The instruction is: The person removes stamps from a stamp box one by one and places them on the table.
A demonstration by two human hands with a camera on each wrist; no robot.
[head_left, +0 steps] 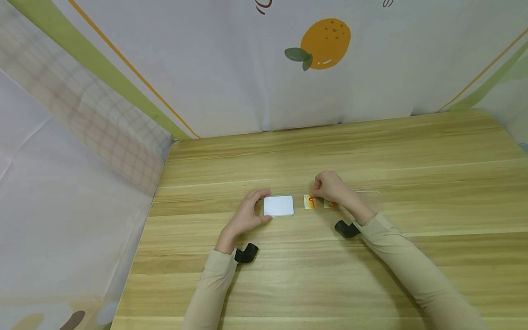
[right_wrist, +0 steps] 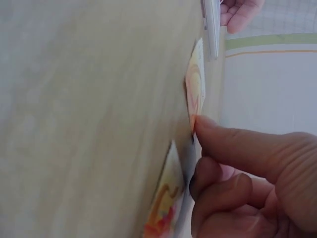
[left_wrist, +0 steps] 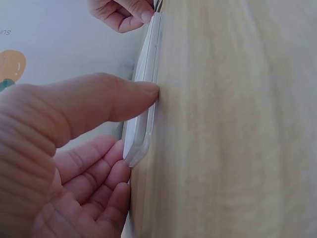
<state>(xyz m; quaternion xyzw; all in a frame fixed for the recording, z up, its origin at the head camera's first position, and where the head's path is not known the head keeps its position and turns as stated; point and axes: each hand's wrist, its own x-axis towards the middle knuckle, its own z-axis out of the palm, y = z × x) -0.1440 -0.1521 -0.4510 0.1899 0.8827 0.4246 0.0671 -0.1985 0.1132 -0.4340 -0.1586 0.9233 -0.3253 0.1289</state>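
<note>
A white, flat rectangular case with a clear lower edge lies on the wooden table. My left hand holds it from the left, thumb along the near edge and fingers at the far edge; the left wrist view shows the thumb against the case's side. To the right lies a small square yellow and orange picture card. Its corner is pinched by my right hand, with the thumb on the card and the other fingers curled. A second similar card lies beside it, partly under the right hand in the head view.
A clear, thin-edged sheet or tray lies by the right wrist, partly hidden by the forearm. The wooden table meets a hanging printed cloth at the back and left. Black camera mounts sit on both wrists.
</note>
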